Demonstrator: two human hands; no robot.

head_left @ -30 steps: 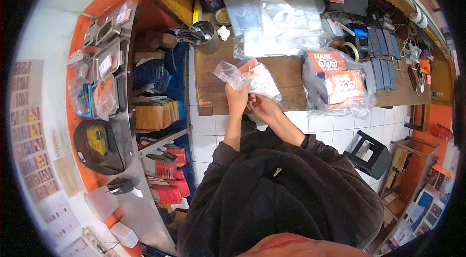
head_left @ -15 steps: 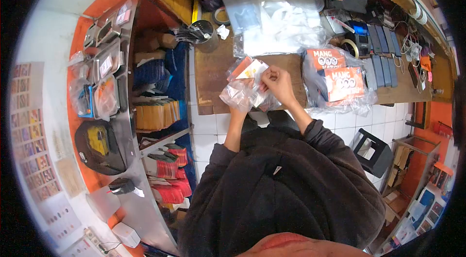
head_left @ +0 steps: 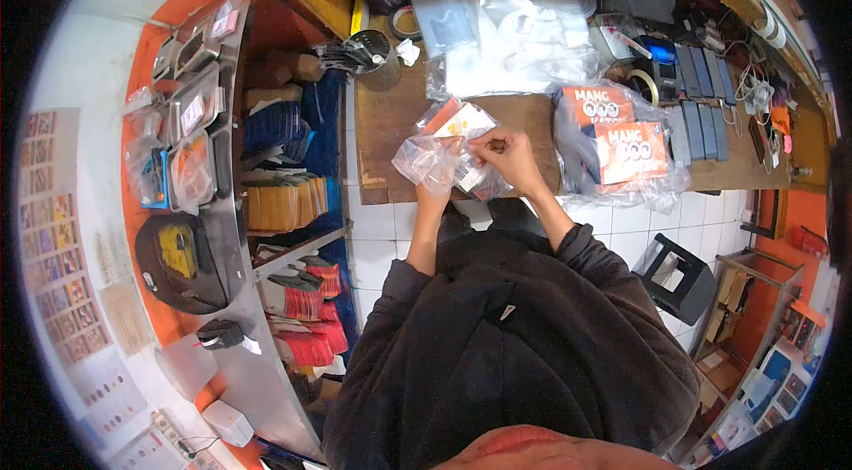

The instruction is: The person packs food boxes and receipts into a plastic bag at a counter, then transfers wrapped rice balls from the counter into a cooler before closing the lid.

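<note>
Both hands are raised over the near edge of the wooden counter [head_left: 524, 124]. My left hand [head_left: 435, 179], mostly hidden behind crumpled plastic, grips a clear plastic bag [head_left: 428, 159] from below. An orange and white card packet [head_left: 457, 122] sticks out of the bag's top. My right hand [head_left: 504, 155] pinches the bag's upper edge right next to the packet, fingers closed on the plastic.
A big clear bag of orange "MANG" boxes [head_left: 621, 146] lies right of my hands. A heap of empty plastic bags [head_left: 510, 35], a metal cup [head_left: 377, 57], tape rolls and dark devices [head_left: 701, 97] fill the counter's back. Shelves of stacked cards [head_left: 284, 204] stand left; a black stool [head_left: 679, 270] right.
A second ago both hands were low with the bag held above them. My right hand rose to the bag's top edge; the orange packet now stands higher and the bag has shifted slightly left.
</note>
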